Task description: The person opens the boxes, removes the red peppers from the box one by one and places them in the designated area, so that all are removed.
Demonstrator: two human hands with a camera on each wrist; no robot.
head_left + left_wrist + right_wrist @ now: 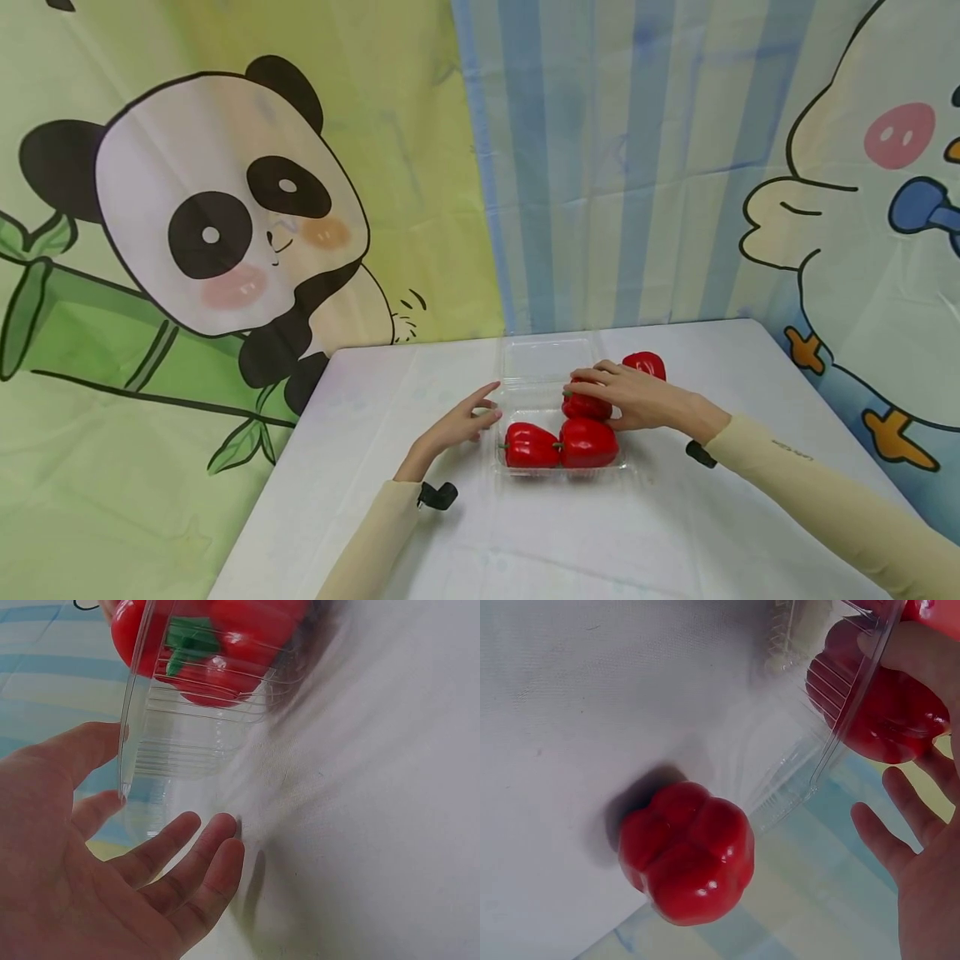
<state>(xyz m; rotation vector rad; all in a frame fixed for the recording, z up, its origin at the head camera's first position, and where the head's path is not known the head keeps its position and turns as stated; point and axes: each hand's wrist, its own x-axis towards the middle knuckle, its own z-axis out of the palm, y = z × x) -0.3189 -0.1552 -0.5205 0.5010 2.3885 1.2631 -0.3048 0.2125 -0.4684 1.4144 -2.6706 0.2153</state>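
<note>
A clear plastic clamshell container (pixel 564 472) stands on the table with its lid laid back. Two red bell peppers lie side by side along its front, a left pepper (pixel 531 446) and a right pepper (pixel 589 443). My right hand (pixel 637 397) grips another red bell pepper (pixel 889 712) at the container's back right, thumb and fingers around it. At the left rim my left hand (pixel 112 855) has its fingers loosely spread, with the thumb and a fingertip right at the plastic edge. A green stem (pixel 192 641) shows through the wall.
One more red bell pepper (pixel 688 853) sits on the table behind and right of the container. The open lid (pixel 549 360) reaches back toward the table's far edge. Printed curtains (pixel 570 167) hang behind the white table (pixel 480 554).
</note>
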